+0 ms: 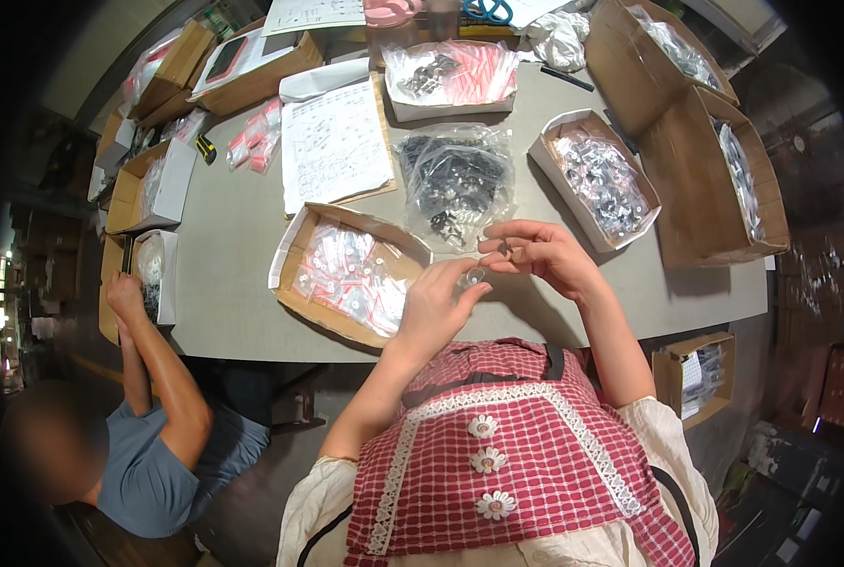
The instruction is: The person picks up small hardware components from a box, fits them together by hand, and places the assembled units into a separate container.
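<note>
My left hand (438,300) is closed on a small clear plastic bag (475,278), pinched between thumb and fingers, with a small pale piece showing in it. Close by on the right, my right hand (546,257) pinches a small dark part (506,249) at its fingertips. Just beyond both hands lies an open clear bag of black parts (452,175). Left of my left hand stands a cardboard box (294,300) with red-edged little bags and pale pieces. To the right, a white box (546,151) holds many small packed bags.
A box of red-edged bags (452,106) stands at the back, beside a handwritten sheet (335,142). Tall cardboard boxes (672,203) line the right edge. At the left, a co-worker's hand (126,295) reaches into boxes. A yellow-black cutter (205,149) lies near them.
</note>
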Demonstrator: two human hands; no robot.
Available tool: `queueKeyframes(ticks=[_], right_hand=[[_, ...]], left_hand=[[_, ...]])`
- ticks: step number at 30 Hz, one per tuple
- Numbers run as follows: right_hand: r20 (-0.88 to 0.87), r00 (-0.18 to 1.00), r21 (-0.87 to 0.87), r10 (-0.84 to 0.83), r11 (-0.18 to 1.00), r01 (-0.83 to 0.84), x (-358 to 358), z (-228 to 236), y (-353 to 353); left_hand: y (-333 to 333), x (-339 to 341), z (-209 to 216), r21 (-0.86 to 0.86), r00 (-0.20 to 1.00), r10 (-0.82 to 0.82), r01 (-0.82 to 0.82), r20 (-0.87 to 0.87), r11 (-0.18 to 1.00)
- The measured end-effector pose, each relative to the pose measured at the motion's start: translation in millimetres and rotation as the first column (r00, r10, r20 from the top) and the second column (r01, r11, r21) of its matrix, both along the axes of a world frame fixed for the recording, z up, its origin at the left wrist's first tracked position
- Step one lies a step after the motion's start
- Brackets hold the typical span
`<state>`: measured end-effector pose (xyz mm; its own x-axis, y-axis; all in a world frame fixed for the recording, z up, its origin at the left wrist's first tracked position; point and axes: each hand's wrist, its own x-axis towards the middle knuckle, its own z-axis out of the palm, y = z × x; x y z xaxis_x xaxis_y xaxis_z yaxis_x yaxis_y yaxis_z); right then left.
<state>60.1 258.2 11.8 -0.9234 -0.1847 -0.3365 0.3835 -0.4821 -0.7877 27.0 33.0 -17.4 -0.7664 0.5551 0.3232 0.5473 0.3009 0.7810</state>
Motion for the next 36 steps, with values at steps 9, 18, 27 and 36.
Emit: queueKeyframes(ticks=[9,18,27,36], right_hand=[[-0.2,0.98,0.335,0.021,0.941,0.049,18.5,24.1,-19.3],[-0.474,0.792,0.878,0.384,0.277,0.391,28.4,43.9,-45.8],[-0.433,0.805,0.9,0.406,0.238,0.364,30.1,48.5,-49.7],[-0.518,0.699,0.855,0.493,0.309,0.416,23.0,42.8,-33.1]], left_hand=[[2.1,-0.7,-0.1,0.047,1.0,-0.022,0.022,-0.01,0.999],[5.2,2.2,9.4,0.043,1.0,-0.022,0.022,-0.01,0.999],[4.6,0.5,6.3,0.057,0.999,-0.041,0.041,0.006,0.998],[-1.5,3.4,23.0,0.199,0.94,-0.131,0.07,0.314,0.977]])
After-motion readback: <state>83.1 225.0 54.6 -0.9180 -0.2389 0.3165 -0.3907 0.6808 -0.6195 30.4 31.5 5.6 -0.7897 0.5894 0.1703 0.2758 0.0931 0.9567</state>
